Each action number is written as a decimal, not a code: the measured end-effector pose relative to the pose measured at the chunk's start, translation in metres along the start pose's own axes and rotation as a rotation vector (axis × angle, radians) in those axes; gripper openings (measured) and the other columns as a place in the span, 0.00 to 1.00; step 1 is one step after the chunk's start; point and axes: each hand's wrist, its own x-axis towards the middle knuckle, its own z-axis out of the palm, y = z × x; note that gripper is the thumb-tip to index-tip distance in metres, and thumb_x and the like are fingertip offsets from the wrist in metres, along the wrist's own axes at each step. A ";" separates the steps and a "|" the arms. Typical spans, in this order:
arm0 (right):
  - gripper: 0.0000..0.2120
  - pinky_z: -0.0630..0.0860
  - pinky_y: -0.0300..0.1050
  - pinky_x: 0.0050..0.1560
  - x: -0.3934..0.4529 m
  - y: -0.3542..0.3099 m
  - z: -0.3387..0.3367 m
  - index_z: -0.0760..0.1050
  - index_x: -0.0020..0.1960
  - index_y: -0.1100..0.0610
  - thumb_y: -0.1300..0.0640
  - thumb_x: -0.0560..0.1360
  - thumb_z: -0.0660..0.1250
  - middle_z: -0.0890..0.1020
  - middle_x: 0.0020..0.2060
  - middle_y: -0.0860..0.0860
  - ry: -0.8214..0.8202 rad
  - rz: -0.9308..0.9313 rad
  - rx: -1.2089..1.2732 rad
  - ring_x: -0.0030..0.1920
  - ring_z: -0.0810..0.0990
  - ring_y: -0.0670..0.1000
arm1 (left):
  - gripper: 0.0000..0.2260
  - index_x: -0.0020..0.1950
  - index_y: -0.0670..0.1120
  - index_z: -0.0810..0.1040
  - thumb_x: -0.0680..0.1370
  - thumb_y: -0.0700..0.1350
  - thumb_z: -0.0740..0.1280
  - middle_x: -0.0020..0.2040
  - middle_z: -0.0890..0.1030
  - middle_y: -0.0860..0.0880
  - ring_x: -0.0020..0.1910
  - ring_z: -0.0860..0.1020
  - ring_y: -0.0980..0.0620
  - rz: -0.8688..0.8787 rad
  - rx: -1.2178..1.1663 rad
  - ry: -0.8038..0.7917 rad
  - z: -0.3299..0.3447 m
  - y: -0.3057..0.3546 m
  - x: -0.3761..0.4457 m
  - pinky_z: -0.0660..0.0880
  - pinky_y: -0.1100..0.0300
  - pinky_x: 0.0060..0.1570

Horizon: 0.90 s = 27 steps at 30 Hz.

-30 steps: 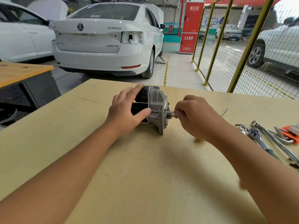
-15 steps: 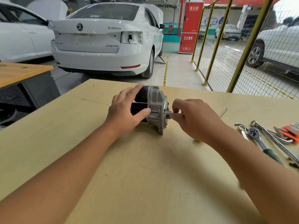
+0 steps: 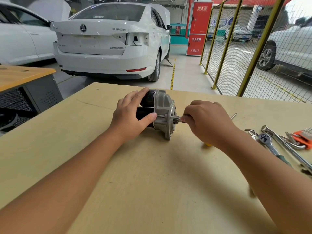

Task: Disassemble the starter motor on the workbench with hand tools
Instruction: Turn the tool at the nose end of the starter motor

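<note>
The starter motor [image 3: 164, 109] lies on its side on the wooden workbench [image 3: 152, 174], its grey aluminium nose housing facing right and its black body facing left. My left hand [image 3: 133, 115] grips the black body, fingers over the top and thumb against the housing. My right hand [image 3: 206, 120] is curled round a thin metal tool whose tip [image 3: 182, 119] sits at the small pinion gear [image 3: 175, 119] sticking out of the housing. Most of the tool is hidden by the hand. A yellow bit [image 3: 208, 144] shows under my right wrist.
A ratchet [image 3: 266, 141], several spanners [image 3: 283, 142] and an orange hex-key holder [image 3: 303, 135] lie at the bench's right edge. A thin metal rod [image 3: 233, 115] lies behind my right hand. A white car [image 3: 109, 44], a yellow mesh fence [image 3: 253, 48] and a second bench [image 3: 22, 76] stand beyond.
My right hand has shifted and turned slightly at the pinion end. The motor and my left hand have stayed where they were.
</note>
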 end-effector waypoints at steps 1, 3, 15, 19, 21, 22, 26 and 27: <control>0.14 0.65 0.48 0.44 0.000 0.000 0.000 0.80 0.48 0.51 0.46 0.83 0.60 0.77 0.43 0.46 0.003 0.000 -0.003 0.43 0.77 0.53 | 0.37 0.82 0.62 0.61 0.73 0.64 0.67 0.77 0.67 0.54 0.72 0.65 0.48 0.001 0.000 0.000 0.000 0.000 0.000 0.65 0.52 0.68; 0.13 0.64 0.48 0.44 0.000 0.000 0.001 0.80 0.48 0.51 0.47 0.82 0.60 0.77 0.43 0.46 0.016 -0.002 -0.006 0.43 0.78 0.54 | 0.37 0.81 0.62 0.61 0.73 0.64 0.67 0.77 0.67 0.54 0.72 0.65 0.48 0.003 -0.001 0.004 0.000 0.001 0.000 0.65 0.51 0.69; 0.07 0.77 0.54 0.44 0.001 -0.004 0.000 0.81 0.47 0.57 0.54 0.79 0.68 0.77 0.41 0.50 0.000 -0.009 0.162 0.42 0.77 0.55 | 0.37 0.81 0.62 0.61 0.73 0.64 0.67 0.77 0.67 0.54 0.71 0.66 0.48 0.005 0.005 0.007 0.001 -0.001 0.001 0.65 0.53 0.68; 0.07 0.71 0.49 0.45 -0.001 -0.003 0.001 0.79 0.47 0.51 0.49 0.80 0.67 0.77 0.43 0.45 0.040 -0.010 0.063 0.42 0.77 0.54 | 0.37 0.81 0.63 0.61 0.73 0.64 0.67 0.77 0.67 0.54 0.71 0.66 0.48 0.002 0.007 0.007 0.001 0.000 0.001 0.65 0.52 0.68; 0.07 0.72 0.49 0.43 -0.001 -0.002 0.001 0.79 0.47 0.51 0.49 0.80 0.67 0.77 0.44 0.45 0.036 -0.005 0.073 0.42 0.77 0.53 | 0.37 0.81 0.63 0.61 0.73 0.64 0.67 0.77 0.68 0.54 0.71 0.66 0.47 0.000 0.003 0.009 0.000 0.000 0.001 0.66 0.51 0.69; 0.06 0.75 0.50 0.42 -0.001 -0.002 0.001 0.79 0.48 0.51 0.50 0.80 0.66 0.77 0.44 0.45 0.021 0.000 0.105 0.42 0.77 0.54 | 0.37 0.81 0.62 0.61 0.73 0.64 0.67 0.77 0.68 0.54 0.71 0.66 0.47 0.000 0.002 0.010 0.000 0.000 0.001 0.66 0.50 0.69; 0.07 0.77 0.54 0.43 0.000 0.001 0.005 0.80 0.50 0.55 0.54 0.82 0.65 0.78 0.42 0.49 -0.071 0.005 0.224 0.43 0.76 0.55 | 0.37 0.81 0.62 0.61 0.73 0.64 0.67 0.77 0.68 0.53 0.71 0.66 0.47 0.003 0.007 0.006 0.001 -0.001 0.001 0.65 0.53 0.68; 0.08 0.76 0.54 0.44 0.000 0.002 0.006 0.80 0.49 0.57 0.54 0.82 0.64 0.78 0.41 0.50 -0.083 0.001 0.238 0.42 0.75 0.55 | 0.37 0.81 0.62 0.61 0.73 0.64 0.67 0.77 0.68 0.53 0.71 0.66 0.47 0.004 0.008 0.005 0.001 -0.001 0.001 0.64 0.53 0.68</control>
